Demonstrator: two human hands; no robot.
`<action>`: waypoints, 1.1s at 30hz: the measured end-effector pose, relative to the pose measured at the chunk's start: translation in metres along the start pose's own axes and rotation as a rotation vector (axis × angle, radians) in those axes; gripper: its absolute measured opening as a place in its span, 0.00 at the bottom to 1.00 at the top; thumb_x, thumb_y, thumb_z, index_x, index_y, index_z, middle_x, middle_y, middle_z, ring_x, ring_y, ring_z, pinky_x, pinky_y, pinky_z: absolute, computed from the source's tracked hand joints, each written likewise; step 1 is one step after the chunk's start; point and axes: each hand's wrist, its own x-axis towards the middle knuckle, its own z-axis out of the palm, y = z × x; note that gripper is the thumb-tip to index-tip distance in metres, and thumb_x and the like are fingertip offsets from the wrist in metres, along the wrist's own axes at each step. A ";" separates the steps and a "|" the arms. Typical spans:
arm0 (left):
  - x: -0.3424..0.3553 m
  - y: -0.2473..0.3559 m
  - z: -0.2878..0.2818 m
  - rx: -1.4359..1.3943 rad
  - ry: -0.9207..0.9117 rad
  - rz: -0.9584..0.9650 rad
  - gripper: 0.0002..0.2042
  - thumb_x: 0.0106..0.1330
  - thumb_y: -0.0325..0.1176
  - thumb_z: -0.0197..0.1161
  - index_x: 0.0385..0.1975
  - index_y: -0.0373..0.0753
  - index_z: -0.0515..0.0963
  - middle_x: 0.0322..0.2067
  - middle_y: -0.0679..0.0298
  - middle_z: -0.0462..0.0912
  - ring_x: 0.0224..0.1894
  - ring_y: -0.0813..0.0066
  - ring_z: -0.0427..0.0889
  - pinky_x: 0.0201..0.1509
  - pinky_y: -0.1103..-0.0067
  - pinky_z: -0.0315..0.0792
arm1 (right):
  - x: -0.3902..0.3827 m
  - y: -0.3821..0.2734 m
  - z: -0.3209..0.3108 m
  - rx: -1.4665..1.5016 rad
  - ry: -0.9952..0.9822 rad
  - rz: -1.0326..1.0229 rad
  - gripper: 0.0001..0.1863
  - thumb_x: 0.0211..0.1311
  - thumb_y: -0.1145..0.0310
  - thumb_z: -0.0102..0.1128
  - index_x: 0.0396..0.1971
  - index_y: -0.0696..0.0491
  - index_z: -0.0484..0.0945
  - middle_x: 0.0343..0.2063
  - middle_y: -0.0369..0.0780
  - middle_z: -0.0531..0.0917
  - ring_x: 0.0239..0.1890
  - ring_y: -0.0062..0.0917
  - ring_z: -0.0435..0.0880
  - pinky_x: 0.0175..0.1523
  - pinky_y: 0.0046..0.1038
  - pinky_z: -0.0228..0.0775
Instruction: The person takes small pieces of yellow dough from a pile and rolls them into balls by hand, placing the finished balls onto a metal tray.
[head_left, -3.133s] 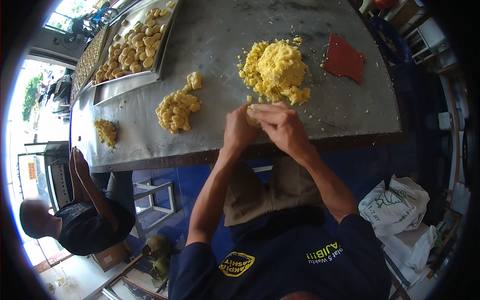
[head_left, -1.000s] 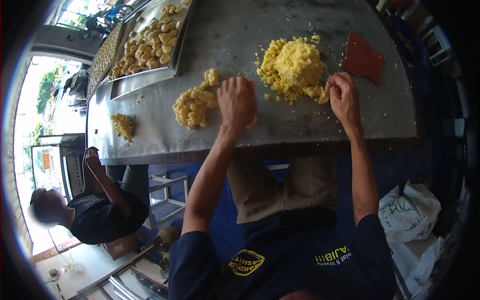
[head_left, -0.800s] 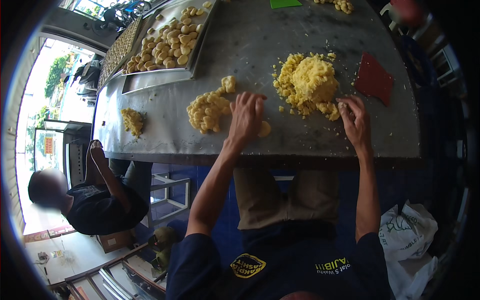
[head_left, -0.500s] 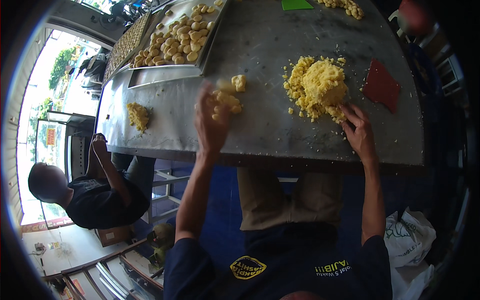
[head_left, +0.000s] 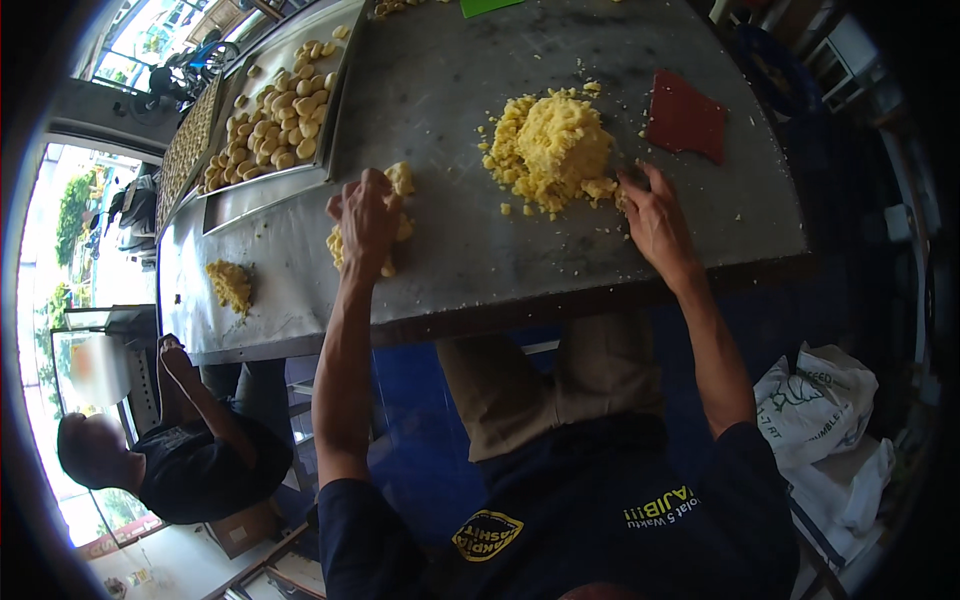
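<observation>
A heap of yellow crumbly dough lies on the metal tabletop, with loose crumbs around it. My right hand is at its lower right edge, thumb and fingers bent together around a bit of the crumbly dough. Further left, my left hand is closed over a group of pale yellow dough lumps. Its curled fingers face away from me, so what they grip is hidden. More of those lumps show on both sides of the hand.
A metal tray of round dough balls stands at the far left, beside another filled tray. A small yellow crumb pile sits near the left edge. A red scraper lies right. Another person is at the left.
My left hand, blurred and more upright before, has come down over the dough lumps with its fingers curled. My right hand's fingers have drawn slightly outward from the heap. The whole view has shifted.
</observation>
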 end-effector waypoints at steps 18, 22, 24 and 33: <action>-0.071 0.055 -0.017 -0.396 -0.362 0.098 0.11 0.64 0.29 0.67 0.44 0.36 0.81 0.39 0.57 0.81 0.36 0.66 0.83 0.41 0.71 0.77 | 0.013 0.008 -0.012 -0.012 -0.178 -0.006 0.19 0.56 0.82 0.61 0.50 0.57 0.82 0.48 0.49 0.80 0.49 0.41 0.79 0.54 0.37 0.75; -0.061 0.031 -0.011 -0.292 0.152 -0.109 0.09 0.66 0.29 0.63 0.44 0.37 0.81 0.46 0.52 0.75 0.40 0.60 0.82 0.39 0.69 0.77 | -0.004 0.007 -0.007 0.055 -0.036 0.029 0.21 0.57 0.82 0.60 0.53 0.61 0.79 0.55 0.55 0.75 0.57 0.47 0.76 0.61 0.37 0.72; -0.057 0.023 -0.013 -0.388 0.227 -0.187 0.09 0.67 0.28 0.62 0.46 0.38 0.81 0.51 0.52 0.71 0.44 0.59 0.83 0.38 0.72 0.78 | -0.026 -0.008 -0.004 0.029 -0.001 0.037 0.22 0.58 0.82 0.58 0.55 0.62 0.78 0.58 0.57 0.73 0.61 0.49 0.74 0.65 0.38 0.70; -0.101 0.085 -0.024 -0.611 -0.686 -0.019 0.06 0.66 0.27 0.65 0.41 0.36 0.82 0.33 0.61 0.86 0.35 0.81 0.84 0.38 0.79 0.77 | -0.028 -0.010 -0.014 0.114 -0.098 -0.120 0.20 0.56 0.84 0.58 0.49 0.60 0.82 0.50 0.45 0.81 0.52 0.38 0.80 0.57 0.34 0.77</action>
